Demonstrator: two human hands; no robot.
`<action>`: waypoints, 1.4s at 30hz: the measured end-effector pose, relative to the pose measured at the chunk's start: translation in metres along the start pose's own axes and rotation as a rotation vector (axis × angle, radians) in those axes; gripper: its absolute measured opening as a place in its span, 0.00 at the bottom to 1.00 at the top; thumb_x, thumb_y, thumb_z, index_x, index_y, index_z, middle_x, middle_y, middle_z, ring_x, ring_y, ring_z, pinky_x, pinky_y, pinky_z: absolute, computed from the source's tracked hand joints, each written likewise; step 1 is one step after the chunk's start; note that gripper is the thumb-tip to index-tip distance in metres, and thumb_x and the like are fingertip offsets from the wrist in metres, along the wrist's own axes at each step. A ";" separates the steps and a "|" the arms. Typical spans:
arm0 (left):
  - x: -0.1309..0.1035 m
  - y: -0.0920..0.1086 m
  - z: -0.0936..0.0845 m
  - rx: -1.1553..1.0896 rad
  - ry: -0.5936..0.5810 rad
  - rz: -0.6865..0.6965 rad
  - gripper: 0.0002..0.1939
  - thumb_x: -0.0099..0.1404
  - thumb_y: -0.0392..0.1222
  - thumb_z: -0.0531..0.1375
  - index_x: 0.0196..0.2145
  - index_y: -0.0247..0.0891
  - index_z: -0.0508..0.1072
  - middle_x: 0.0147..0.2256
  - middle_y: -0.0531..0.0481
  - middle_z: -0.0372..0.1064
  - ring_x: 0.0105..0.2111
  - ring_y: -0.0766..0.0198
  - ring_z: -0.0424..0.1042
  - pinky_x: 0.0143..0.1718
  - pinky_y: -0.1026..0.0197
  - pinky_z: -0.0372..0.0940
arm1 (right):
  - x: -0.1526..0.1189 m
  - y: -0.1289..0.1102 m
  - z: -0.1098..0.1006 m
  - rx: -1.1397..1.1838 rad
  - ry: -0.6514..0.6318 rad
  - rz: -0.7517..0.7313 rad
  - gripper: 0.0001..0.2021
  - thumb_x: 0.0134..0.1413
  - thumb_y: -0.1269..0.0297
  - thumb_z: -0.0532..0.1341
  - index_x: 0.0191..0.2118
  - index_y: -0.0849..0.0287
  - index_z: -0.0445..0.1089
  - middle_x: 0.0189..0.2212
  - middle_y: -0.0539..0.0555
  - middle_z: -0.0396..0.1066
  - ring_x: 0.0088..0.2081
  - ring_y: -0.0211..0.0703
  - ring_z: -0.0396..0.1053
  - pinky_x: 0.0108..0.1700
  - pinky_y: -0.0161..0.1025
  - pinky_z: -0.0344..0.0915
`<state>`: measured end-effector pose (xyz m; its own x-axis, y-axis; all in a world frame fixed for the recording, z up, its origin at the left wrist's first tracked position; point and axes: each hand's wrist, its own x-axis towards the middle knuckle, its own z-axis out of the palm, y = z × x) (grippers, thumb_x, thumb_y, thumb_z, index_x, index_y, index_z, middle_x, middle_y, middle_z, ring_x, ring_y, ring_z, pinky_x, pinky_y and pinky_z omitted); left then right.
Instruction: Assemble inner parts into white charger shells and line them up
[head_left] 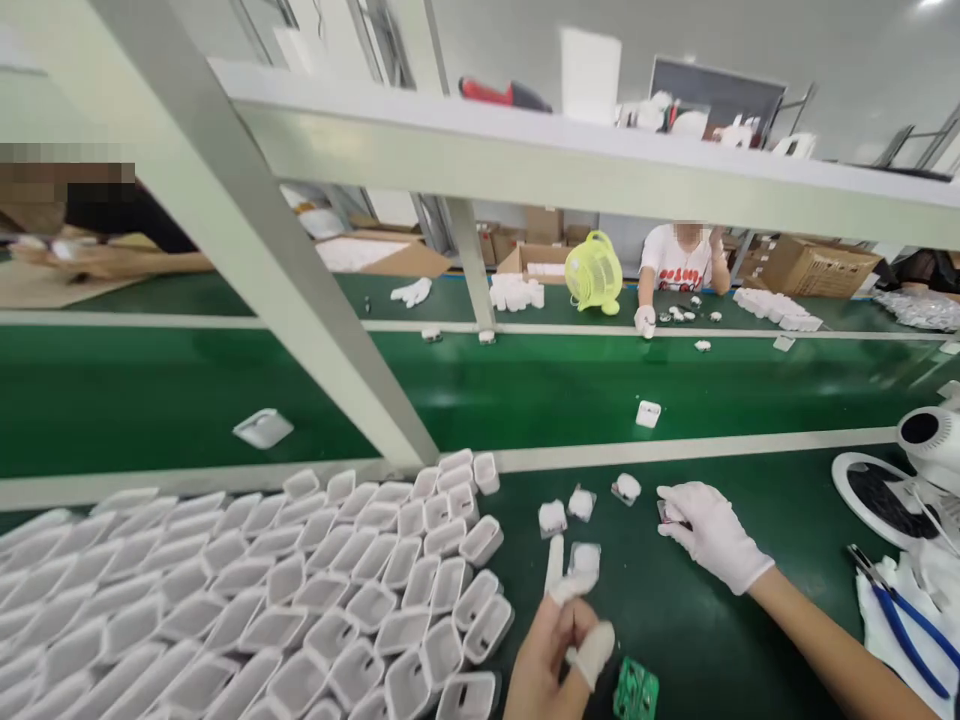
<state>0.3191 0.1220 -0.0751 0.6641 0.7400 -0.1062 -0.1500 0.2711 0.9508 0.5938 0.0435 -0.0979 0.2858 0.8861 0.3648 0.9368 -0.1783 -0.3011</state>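
Observation:
My left hand (pixel 551 650), with white finger cots on several fingers, has its fingers apart. Its index fingertip is at the lower edge of a small white part (pixel 553 517), and another finger lies just below a second white part (pixel 586 558) on a clear square base. Two more such pieces, a white part (pixel 581 503) and a rounder white part (pixel 625 488), lie between my hands. My right hand (pixel 712 530), in a white glove, pinches a small square part (pixel 670 512) mostly hidden by the fingers. A green circuit board (pixel 636 690) lies near my left thumb.
Many open white plastic housings (pixel 285 600) stand packed at the left. Blue-handled pliers (pixel 904 620) and a white fan (pixel 926 430) are at the right. Beyond runs a green conveyor belt (pixel 525 385) carrying white pieces, under a shelf beam (pixel 562 150). A co-worker (pixel 682 265) sits across.

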 end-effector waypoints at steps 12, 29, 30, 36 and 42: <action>0.008 0.041 0.009 0.037 -0.334 -0.033 0.29 0.55 0.42 0.63 0.53 0.36 0.61 0.39 0.46 0.67 0.40 0.60 0.67 0.45 0.60 0.60 | 0.004 -0.161 -0.047 0.382 0.159 -0.621 0.10 0.58 0.63 0.57 0.27 0.57 0.68 0.37 0.53 0.70 0.45 0.42 0.65 0.49 0.42 0.60; 0.031 0.022 0.019 0.159 -0.477 -0.111 0.18 0.52 0.39 0.61 0.41 0.34 0.65 0.24 0.56 0.59 0.25 0.69 0.60 0.32 0.64 0.60 | -0.020 -0.140 -0.034 0.467 0.245 -0.357 0.07 0.50 0.67 0.63 0.38 0.55 0.71 0.47 0.53 0.67 0.50 0.44 0.63 0.52 0.44 0.59; 0.031 0.020 0.017 0.186 -0.483 -0.086 0.14 0.52 0.38 0.60 0.38 0.33 0.66 0.24 0.55 0.60 0.25 0.69 0.61 0.33 0.63 0.60 | -0.020 -0.142 -0.033 0.461 0.214 -0.375 0.03 0.51 0.69 0.61 0.33 0.55 0.71 0.47 0.52 0.67 0.50 0.44 0.63 0.52 0.43 0.59; 0.028 0.014 0.018 0.229 -0.509 -0.006 0.11 0.49 0.36 0.61 0.33 0.34 0.69 0.35 0.46 0.67 0.40 0.58 0.66 0.43 0.60 0.62 | -0.022 -0.154 -0.024 0.490 0.114 -0.444 0.05 0.53 0.65 0.59 0.34 0.56 0.71 0.46 0.55 0.68 0.48 0.45 0.64 0.49 0.42 0.62; 0.029 0.009 0.020 0.186 -0.444 -0.050 0.27 0.55 0.44 0.62 0.50 0.31 0.61 0.29 0.52 0.63 0.27 0.69 0.61 0.30 0.65 0.57 | -0.026 -0.129 -0.034 0.607 0.223 -0.255 0.17 0.54 0.60 0.60 0.50 0.54 0.66 0.50 0.56 0.66 0.52 0.47 0.62 0.55 0.48 0.58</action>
<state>0.3521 0.1334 -0.0640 0.9216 0.3839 -0.0575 -0.0030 0.1552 0.9879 0.4724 0.0289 -0.0380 0.1670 0.7480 0.6423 0.7201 0.3525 -0.5977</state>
